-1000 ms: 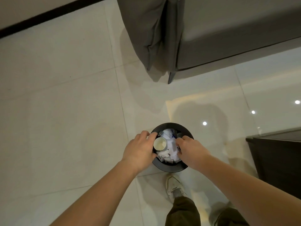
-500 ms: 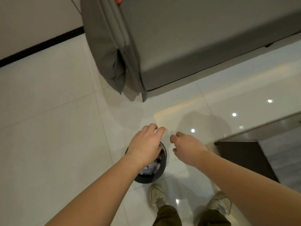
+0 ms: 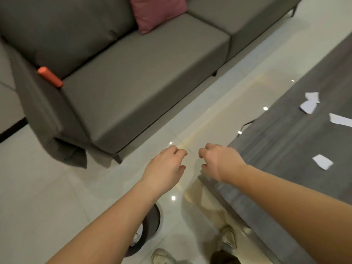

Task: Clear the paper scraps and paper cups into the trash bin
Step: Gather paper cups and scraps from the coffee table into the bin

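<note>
The dark round trash bin [image 3: 152,223] stands on the floor at the bottom, mostly hidden under my left forearm, with white paper showing inside. My left hand [image 3: 165,166] and my right hand [image 3: 219,161] hover side by side above the floor, fingers loosely curled, holding nothing. Several white paper scraps lie on the grey table [image 3: 285,149] at the right: a crumpled pair [image 3: 310,105], a strip [image 3: 341,120] and a small piece [image 3: 322,161]. No paper cup is in view outside the bin.
A grey sofa [image 3: 133,73] fills the upper left, with a pink cushion [image 3: 158,12] and an orange cylinder [image 3: 50,77] at its armrest. Glossy white floor tiles [image 3: 47,197] run between sofa and table. My shoes [image 3: 228,239] stand beside the bin.
My hands let go of the bin's rim and rose away from it. My view swung up and to the right, bringing the sofa seat and the table with scraps into sight.
</note>
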Action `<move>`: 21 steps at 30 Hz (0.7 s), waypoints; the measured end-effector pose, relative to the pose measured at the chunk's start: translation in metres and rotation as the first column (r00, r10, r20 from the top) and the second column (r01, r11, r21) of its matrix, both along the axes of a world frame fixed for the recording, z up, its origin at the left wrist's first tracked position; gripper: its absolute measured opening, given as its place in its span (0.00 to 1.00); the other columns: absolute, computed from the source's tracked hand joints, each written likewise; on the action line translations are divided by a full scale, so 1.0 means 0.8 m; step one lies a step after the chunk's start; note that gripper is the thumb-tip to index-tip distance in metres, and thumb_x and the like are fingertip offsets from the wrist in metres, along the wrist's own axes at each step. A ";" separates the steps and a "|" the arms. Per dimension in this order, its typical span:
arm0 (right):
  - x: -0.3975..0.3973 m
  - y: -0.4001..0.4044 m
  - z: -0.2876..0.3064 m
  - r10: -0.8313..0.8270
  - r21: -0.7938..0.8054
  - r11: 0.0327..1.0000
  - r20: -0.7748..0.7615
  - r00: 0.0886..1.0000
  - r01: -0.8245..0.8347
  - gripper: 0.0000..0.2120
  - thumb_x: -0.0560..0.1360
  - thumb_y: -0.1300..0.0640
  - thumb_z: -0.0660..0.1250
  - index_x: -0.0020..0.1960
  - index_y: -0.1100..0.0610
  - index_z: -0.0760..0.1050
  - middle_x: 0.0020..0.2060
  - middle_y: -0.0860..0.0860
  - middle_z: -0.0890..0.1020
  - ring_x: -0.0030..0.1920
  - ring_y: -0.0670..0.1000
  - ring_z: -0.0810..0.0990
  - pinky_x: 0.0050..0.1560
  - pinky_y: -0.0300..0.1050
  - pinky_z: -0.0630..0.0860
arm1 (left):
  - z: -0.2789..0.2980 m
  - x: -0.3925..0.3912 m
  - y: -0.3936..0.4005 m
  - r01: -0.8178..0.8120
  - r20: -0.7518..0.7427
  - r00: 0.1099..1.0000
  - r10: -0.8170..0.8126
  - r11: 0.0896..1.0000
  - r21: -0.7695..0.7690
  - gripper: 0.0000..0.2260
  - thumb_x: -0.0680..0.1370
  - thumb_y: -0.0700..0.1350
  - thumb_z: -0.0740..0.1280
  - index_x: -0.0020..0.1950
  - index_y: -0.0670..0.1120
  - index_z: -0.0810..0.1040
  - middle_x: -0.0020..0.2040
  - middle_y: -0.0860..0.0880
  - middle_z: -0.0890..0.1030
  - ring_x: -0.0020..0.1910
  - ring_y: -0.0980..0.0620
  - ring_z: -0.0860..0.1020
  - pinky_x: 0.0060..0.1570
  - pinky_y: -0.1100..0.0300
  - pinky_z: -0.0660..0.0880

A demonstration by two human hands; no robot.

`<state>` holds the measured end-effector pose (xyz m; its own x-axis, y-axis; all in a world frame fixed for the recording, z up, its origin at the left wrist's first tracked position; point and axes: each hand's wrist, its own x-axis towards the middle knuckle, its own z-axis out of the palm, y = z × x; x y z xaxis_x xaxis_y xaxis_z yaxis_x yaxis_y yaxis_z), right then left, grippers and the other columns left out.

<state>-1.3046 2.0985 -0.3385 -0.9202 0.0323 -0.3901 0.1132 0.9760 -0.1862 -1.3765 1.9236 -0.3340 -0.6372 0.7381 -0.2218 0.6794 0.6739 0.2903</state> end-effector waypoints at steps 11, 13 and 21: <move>0.124 0.198 0.060 -0.336 0.087 0.935 -0.083 0.938 0.343 0.14 0.78 0.51 0.60 0.61 0.53 0.72 0.54 0.54 0.76 0.55 0.59 0.78 0.45 0.50 0.71 | 0.054 0.070 0.255 0.353 -0.015 0.936 -0.352 0.934 0.058 0.17 0.76 0.49 0.65 0.64 0.49 0.72 0.56 0.46 0.75 0.55 0.44 0.75 0.51 0.47 0.76; 0.151 0.217 0.063 -0.396 0.095 0.911 -0.068 0.916 0.401 0.12 0.78 0.50 0.61 0.59 0.53 0.72 0.53 0.53 0.75 0.53 0.58 0.78 0.43 0.49 0.71 | 0.056 0.083 0.280 0.397 -0.016 0.917 -0.397 0.914 0.078 0.17 0.76 0.49 0.65 0.64 0.49 0.71 0.56 0.46 0.75 0.56 0.44 0.75 0.52 0.47 0.76; 0.262 0.260 0.052 -0.547 0.120 0.829 -0.025 0.837 0.546 0.14 0.76 0.48 0.63 0.60 0.50 0.72 0.55 0.51 0.76 0.54 0.57 0.78 0.43 0.49 0.71 | 0.035 0.147 0.344 0.481 0.010 0.875 -0.484 0.872 0.093 0.21 0.76 0.51 0.67 0.67 0.49 0.68 0.59 0.46 0.73 0.59 0.43 0.73 0.53 0.46 0.75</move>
<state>-1.0952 2.3067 -0.2968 -0.7347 0.5747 -0.3604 0.6357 0.7687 -0.0701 -1.2587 2.1986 -0.3061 -0.1908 0.9688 -0.1583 0.9030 0.2365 0.3588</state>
